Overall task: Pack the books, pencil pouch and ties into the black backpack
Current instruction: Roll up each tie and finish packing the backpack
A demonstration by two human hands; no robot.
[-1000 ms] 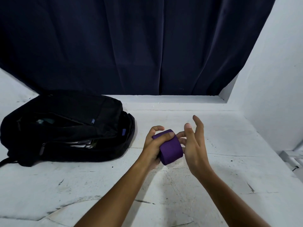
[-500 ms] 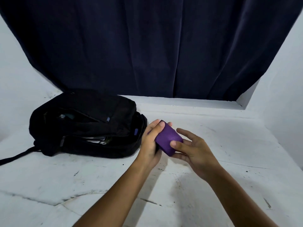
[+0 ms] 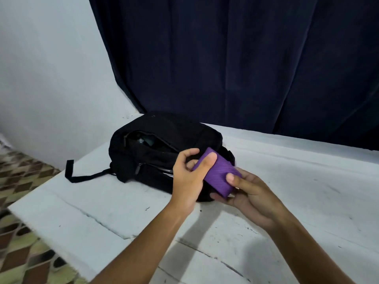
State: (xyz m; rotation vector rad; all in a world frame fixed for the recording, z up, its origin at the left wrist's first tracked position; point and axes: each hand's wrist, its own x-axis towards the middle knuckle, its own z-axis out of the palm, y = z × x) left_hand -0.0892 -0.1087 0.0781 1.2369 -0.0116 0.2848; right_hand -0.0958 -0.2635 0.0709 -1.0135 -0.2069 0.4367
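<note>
One black backpack (image 3: 164, 144) lies on one white table (image 3: 307, 181); one folded purple tie (image 3: 220, 175) is in view; two hands hold it, one left hand (image 3: 187, 177) and one right hand (image 3: 252, 195); one dark curtain (image 3: 235, 62) hangs behind; two zipped openings show on the backpack, both gaping; one loose strap (image 3: 82, 175) trails from it; one patterned floor (image 3: 22, 181) shows at the left.

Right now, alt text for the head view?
Two bare hands hold a folded purple tie above a white table, the left hand gripping its upper end and the right hand pinching its lower end. Just behind it lies a black backpack, pockets unzipped, before a dark curtain.
</note>
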